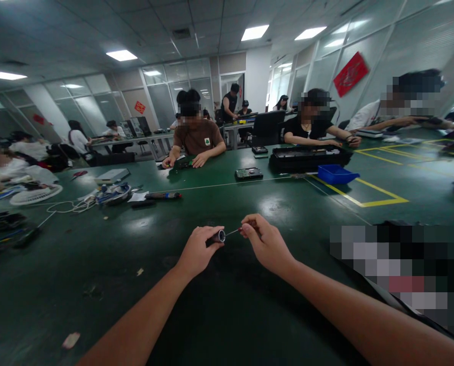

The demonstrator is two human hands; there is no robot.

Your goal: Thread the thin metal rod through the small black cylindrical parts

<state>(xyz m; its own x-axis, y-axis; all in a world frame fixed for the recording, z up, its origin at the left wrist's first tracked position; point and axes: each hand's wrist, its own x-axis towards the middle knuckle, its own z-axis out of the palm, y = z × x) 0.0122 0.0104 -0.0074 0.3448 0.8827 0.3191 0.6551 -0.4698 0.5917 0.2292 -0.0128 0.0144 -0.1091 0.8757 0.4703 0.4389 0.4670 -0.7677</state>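
Over the green table, my left hand (pixel 197 251) is closed around a short dark cylinder (pixel 221 236) with a pale, ring-shaped open end turned to the right. What kind of part it is, I cannot make out. My right hand (pixel 267 243) grips a screwdriver (pixel 233 232) by its reddish handle, with fingers wrapped round it. The thin metal shaft points left, its tip at or just short of the cylinder's open end; contact is too small to tell.
Beyond my hands lie a pen-like tool (pixel 162 195), a hard drive (pixel 249 174), a blue tray (pixel 335 174) and a long black casing (pixel 306 160). White cables (pixel 78 204) spread at the left. Several people sit around the table, one in a brown shirt (pixel 198 137) opposite.
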